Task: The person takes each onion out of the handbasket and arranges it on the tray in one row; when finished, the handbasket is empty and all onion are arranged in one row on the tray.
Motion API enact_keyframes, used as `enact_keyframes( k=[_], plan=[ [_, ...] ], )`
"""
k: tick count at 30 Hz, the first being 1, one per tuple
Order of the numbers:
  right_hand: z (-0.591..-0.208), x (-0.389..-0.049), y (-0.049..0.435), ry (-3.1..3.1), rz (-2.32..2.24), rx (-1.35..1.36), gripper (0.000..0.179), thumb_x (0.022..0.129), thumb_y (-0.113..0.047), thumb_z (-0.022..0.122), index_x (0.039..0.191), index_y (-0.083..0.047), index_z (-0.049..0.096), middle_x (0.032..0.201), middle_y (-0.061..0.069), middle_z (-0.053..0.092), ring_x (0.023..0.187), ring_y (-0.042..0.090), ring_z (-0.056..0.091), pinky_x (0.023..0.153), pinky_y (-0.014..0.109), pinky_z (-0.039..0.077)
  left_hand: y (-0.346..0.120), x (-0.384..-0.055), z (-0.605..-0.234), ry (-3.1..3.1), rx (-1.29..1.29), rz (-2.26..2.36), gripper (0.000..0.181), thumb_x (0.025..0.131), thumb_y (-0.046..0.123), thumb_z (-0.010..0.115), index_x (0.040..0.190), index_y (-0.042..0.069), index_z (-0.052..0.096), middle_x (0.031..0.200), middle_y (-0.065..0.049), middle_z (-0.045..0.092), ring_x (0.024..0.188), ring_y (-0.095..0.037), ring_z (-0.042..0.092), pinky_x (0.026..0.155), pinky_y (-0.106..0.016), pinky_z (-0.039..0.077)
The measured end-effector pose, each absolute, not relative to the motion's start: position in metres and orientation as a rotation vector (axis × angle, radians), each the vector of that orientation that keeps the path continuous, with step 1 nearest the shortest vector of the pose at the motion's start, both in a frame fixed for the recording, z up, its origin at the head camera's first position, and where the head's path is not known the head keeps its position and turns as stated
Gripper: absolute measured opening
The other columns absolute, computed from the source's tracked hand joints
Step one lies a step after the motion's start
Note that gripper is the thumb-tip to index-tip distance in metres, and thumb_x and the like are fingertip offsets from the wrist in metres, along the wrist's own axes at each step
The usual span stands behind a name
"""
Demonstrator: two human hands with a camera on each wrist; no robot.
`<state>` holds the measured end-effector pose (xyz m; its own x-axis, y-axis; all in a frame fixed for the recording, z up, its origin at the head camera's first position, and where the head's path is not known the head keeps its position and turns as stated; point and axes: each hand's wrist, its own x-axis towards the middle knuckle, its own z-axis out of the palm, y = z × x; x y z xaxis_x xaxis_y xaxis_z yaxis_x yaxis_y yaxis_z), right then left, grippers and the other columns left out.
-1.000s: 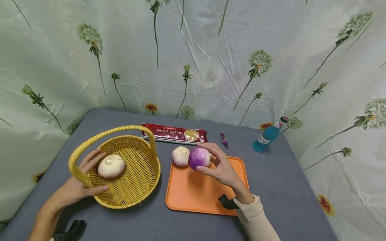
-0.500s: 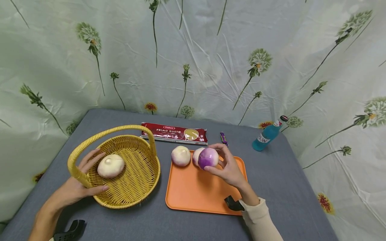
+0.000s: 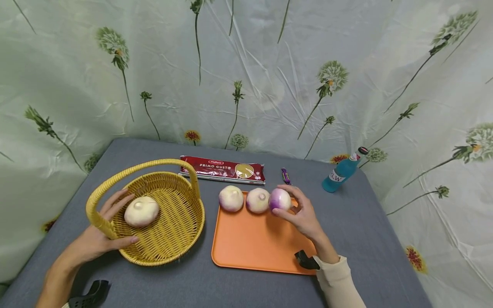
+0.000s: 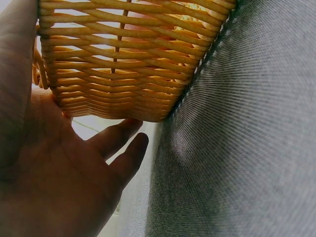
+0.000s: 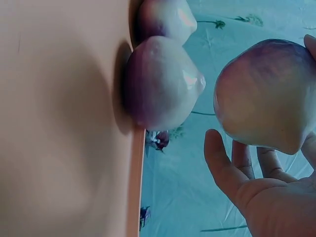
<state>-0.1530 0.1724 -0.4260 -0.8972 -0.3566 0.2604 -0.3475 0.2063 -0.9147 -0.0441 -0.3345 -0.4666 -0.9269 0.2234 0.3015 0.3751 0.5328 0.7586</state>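
Both hands are busy from where I'm standing. The right hand (image 3: 302,216) has a turnip (image 3: 279,200) pinched between thumb and fingertips, held up off the orange tray (image 3: 250,250); the wrist view shows a gap underneath. Fingertips only, probably so the palm doesn't get in the way of putting it down neatly.

The left hand (image 3: 94,244) grips the basket (image 3: 173,224) by its left side, thumb and a couple of fingers over the rim around the foot of the handle. I'd guess that's to stop the thing from skating about, since wicker's so light. There's one pale turnip (image 3: 141,211) in there, over toward that hand.

Two more, the left tray turnip (image 3: 231,199) and the middle tray turnip (image 3: 257,200), sit side by side along the tray's far edge, tips up. The held one is lined up just right of them, so it looks like a deliberate row to me. The pasta pack (image 3: 222,169), candy (image 3: 286,176) and bottle (image 3: 340,175) are farther back, seemingly out of the way.
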Motion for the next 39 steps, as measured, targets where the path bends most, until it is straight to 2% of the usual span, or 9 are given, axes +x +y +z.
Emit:
enact_keyframes(
  k=[8,17,21,26,31,35,39],
  plan=[
    [-0.427,-0.156,0.177,2.509,-1.806,-0.599,0.062,0.078,-0.002,0.083,0.133,-0.009,0.056,0.13,0.011,0.058,0.114,0.015,0.052,0.087,0.025,0.051,-0.334,-0.044,-0.468,-2.587,-0.519,-1.351,0.11,0.064,-0.004,0.088,0.156,0.003,0.029,0.163,-0.017,0.011,0.146,0.002,0.004,0.102,-0.005,0.006],
    [-0.43,-0.16,0.181,2.532,-1.767,-0.605,0.059,0.081,-0.003,0.081,0.135,-0.005,0.058,0.13,0.014,0.06,0.107,0.016,0.055,0.085,0.025,0.051,-0.334,-0.044,-0.467,-2.584,-0.516,-1.35,0.109,0.064,-0.004,0.088,0.156,0.003,0.03,0.163,-0.015,0.011,0.147,0.002,0.004,0.103,-0.006,0.005],
    [-0.431,-0.162,0.184,2.627,-1.682,-0.567,0.058,0.082,-0.006,0.082,0.136,-0.009,0.06,0.134,0.012,0.059,0.107,0.017,0.053,0.083,0.026,0.05,-0.334,-0.045,-0.466,-2.586,-0.519,-1.357,0.109,0.064,-0.005,0.088,0.156,0.003,0.03,0.163,-0.016,0.01,0.146,0.002,0.004,0.102,-0.006,0.006],
    [-0.432,-0.164,0.188,2.766,-1.519,-0.562,0.057,0.08,-0.005,0.082,0.134,-0.007,0.062,0.134,0.017,0.059,0.109,0.025,0.055,0.082,0.033,0.05,-0.335,-0.044,-0.465,-2.589,-0.522,-1.35,0.109,0.064,-0.004,0.087,0.156,0.003,0.03,0.163,-0.016,0.01,0.147,0.002,0.004,0.103,-0.006,0.005],
    [-0.433,-0.167,0.191,2.818,-1.416,-0.559,0.058,0.078,-0.015,0.086,0.132,-0.012,0.065,0.134,0.015,0.059,0.116,0.03,0.054,0.087,0.043,0.047,-0.335,-0.044,-0.465,-2.591,-0.522,-1.335,0.109,0.064,-0.003,0.088,0.156,0.003,0.03,0.163,-0.016,0.011,0.147,0.001,0.004,0.104,-0.007,0.004],
    [-0.436,-0.168,0.193,2.876,-1.313,-0.54,0.065,0.075,-0.025,0.089,0.133,-0.013,0.063,0.134,0.013,0.06,0.115,0.03,0.053,0.088,0.044,0.046,-0.336,-0.044,-0.466,-2.595,-0.519,-1.329,0.109,0.064,-0.003,0.088,0.156,0.004,0.03,0.163,-0.016,0.011,0.147,0.001,0.004,0.104,-0.007,0.003],
    [-0.438,-0.169,0.193,2.908,-1.274,-0.55,0.065,0.073,-0.027,0.09,0.13,-0.013,0.064,0.132,0.014,0.06,0.11,0.029,0.054,0.085,0.042,0.047,-0.335,-0.044,-0.467,-2.588,-0.526,-1.329,0.11,0.063,-0.003,0.088,0.156,0.003,0.03,0.163,-0.018,0.012,0.146,0.002,0.004,0.103,-0.006,0.005]
  ],
)
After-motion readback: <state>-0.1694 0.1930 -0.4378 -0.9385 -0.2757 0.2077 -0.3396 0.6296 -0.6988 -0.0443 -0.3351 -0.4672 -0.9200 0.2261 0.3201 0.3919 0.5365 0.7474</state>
